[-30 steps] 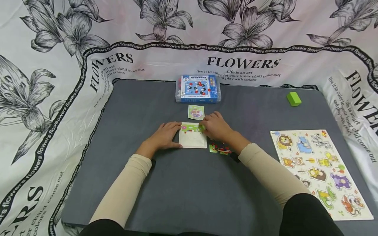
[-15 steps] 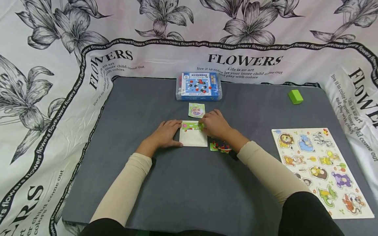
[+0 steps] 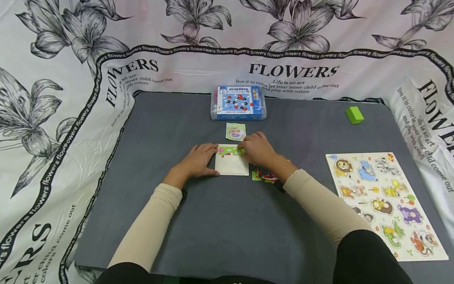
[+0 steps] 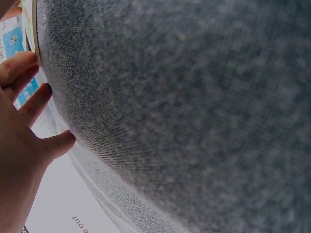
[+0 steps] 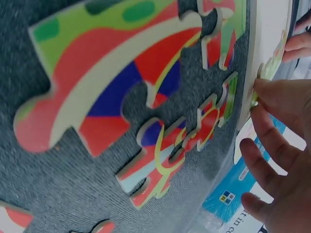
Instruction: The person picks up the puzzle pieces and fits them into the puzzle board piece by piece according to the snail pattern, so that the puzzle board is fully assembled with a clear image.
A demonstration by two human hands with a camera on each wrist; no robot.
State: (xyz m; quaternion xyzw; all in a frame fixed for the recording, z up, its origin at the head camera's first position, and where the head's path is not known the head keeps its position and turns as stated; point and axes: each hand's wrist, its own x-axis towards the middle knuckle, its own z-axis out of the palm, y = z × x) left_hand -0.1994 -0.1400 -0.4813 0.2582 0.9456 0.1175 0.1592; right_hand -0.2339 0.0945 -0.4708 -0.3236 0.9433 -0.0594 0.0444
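A square, pale puzzle tray (image 3: 232, 167) lies flat on the grey table, with a row of green jigsaw pieces (image 3: 227, 151) along its far edge. My left hand (image 3: 196, 161) rests against the tray's left side, fingers at the far corner and thumb lower down. At the far right corner my right hand (image 3: 260, 150) pinches a green jigsaw piece (image 5: 266, 73) between thumb and index finger; those fingers partly cover it. Right of the tray, under my right wrist, several loose jigsaw pieces (image 3: 264, 176) in red, blue and green lie on the cloth.
Beyond the tray lies a small picture card (image 3: 235, 131), and behind it a blue plastic box (image 3: 238, 103). A green block (image 3: 354, 115) stands at the far right. An animal puzzle board (image 3: 386, 207) covers the right side of the table.
Both hands stay almost where they were. My right fingertips shift very slightly at the tray's far right corner, and the head view tilts a little.
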